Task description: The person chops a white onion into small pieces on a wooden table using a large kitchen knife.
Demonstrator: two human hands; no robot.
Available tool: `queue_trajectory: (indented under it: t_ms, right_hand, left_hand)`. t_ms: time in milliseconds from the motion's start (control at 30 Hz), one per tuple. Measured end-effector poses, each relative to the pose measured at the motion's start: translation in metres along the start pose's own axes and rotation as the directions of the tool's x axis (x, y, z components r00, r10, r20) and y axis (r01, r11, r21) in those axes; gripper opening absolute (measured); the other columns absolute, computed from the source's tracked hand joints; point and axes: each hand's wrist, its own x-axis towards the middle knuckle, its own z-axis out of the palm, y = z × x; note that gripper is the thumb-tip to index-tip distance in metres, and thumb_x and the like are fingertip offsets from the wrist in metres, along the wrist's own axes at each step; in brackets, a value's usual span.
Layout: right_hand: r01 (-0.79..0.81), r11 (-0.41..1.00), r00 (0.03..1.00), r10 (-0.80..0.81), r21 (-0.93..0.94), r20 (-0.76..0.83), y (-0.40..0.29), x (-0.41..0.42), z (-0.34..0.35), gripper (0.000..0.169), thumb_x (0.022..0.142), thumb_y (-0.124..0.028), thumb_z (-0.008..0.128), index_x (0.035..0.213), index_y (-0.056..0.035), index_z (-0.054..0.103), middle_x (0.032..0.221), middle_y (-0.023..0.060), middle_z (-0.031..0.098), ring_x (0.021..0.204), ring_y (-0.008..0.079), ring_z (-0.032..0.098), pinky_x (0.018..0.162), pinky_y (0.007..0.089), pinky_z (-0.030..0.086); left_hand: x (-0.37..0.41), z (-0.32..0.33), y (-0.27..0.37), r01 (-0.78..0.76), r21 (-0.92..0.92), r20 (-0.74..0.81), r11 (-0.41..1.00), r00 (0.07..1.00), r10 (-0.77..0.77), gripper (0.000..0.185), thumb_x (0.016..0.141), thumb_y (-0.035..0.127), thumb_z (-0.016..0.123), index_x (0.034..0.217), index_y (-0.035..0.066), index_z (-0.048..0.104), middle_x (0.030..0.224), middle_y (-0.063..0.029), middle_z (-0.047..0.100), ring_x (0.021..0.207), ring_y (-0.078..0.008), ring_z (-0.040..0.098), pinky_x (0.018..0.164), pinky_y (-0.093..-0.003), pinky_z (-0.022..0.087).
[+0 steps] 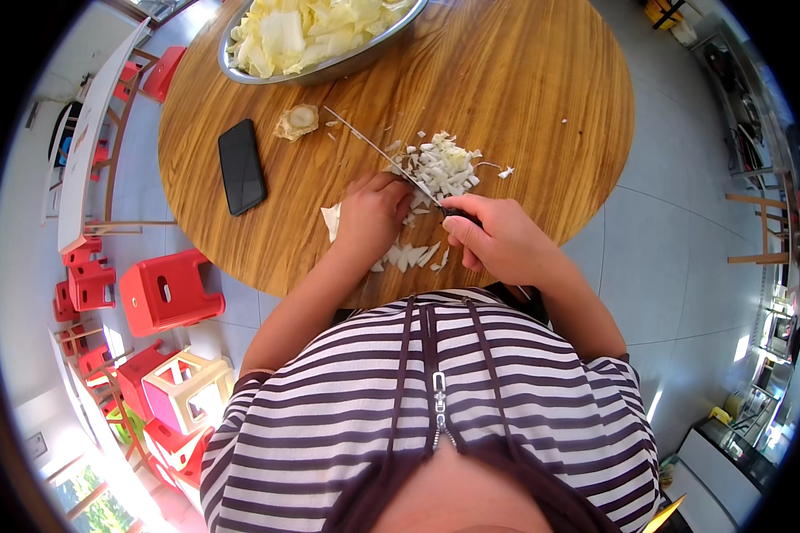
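Observation:
My right hand (497, 236) is closed around the black handle of a kitchen knife (380, 152), whose blade points up and left over the wooden table (540, 100). Beside the blade, my left hand (377, 210) rests with curled fingers on the table; what lies under its fingertips is hidden. A heap of chopped white cabbage (443, 163) lies just beyond the knife. White slivers (410, 256) are scattered nearer my body, between my forearms. One larger white piece (332, 220) shows left of my left hand. A cut cabbage stem end (298, 122) sits near the knife's tip.
At the table's far edge stands a metal bowl (320, 72) filled with cut cabbage leaves (283, 40). A black smartphone (242, 166) lies to the left. Red plastic stools (170, 293) stand on the floor at left, and a wooden chair (763, 230) is at far right.

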Motion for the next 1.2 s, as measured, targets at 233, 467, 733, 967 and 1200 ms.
queue_trajectory:
  t_ms: [233,467,733,967,1200]
  right_hand:
    - [0.004,0.998,0.999,-0.002,0.058,-0.032,0.0,0.013,0.004,0.038,0.1,-0.019,0.051,0.126,0.0076,0.056,0.081,0.0078,0.064,0.06,0.011,0.061,0.054,0.0265,0.05]
    - [0.022,0.996,0.99,-0.01,0.087,-0.139,0.005,-0.005,0.004,0.039,0.1,-0.022,0.053,0.125,0.008,0.057,0.082,0.0093,0.066,0.061,0.0128,0.063,0.054,0.0276,0.052]
    - [-0.01,0.994,0.999,0.015,0.113,-0.038,0.003,-0.019,0.007,0.039,0.1,-0.022,0.053,0.125,0.008,0.057,0.082,0.0088,0.067,0.061,0.0124,0.063,0.054,0.0274,0.052]
    - [-0.019,0.992,0.999,0.023,0.124,-0.024,0.004,-0.004,0.01,0.039,0.1,-0.023,0.053,0.124,0.0078,0.057,0.083,0.0088,0.066,0.06,0.0128,0.064,0.054,0.028,0.053]
    - [-0.011,0.995,1.0,0.014,0.1,-0.027,0.002,0.002,0.013,0.037,0.1,-0.022,0.053,0.123,0.0078,0.057,0.083,0.0089,0.065,0.06,0.0121,0.063,0.054,0.0273,0.052]
  left_hand:
    - [-0.002,0.003,-0.004,-0.022,-0.004,-0.012,1.0,1.0,0.021,0.011,0.077,0.006,0.071,0.087,0.005,0.071,0.093,-0.0083,0.068,0.088,-0.0307,0.063,0.076,-0.0416,0.051]
    - [-0.005,0.003,0.0,-0.017,-0.105,-0.065,0.994,0.998,0.01,0.012,0.076,0.002,0.07,0.088,0.004,0.071,0.094,-0.0106,0.067,0.087,-0.0328,0.063,0.077,-0.0414,0.052]
    - [-0.007,0.004,-0.002,0.014,-0.05,-0.026,0.999,1.0,-0.015,0.009,0.074,0.003,0.071,0.082,0.004,0.067,0.089,-0.0111,0.065,0.084,-0.0331,0.061,0.074,-0.0421,0.05]
    - [-0.007,0.003,-0.001,0.008,-0.036,-0.012,0.999,1.0,-0.009,0.01,0.073,0.004,0.071,0.082,0.005,0.067,0.088,-0.0101,0.065,0.083,-0.0321,0.062,0.073,-0.0421,0.05]
    - [-0.007,0.004,-0.002,0.002,-0.021,-0.03,1.0,1.0,-0.003,0.008,0.074,0.005,0.071,0.082,0.005,0.068,0.088,-0.01,0.066,0.083,-0.0321,0.063,0.074,-0.0421,0.051]
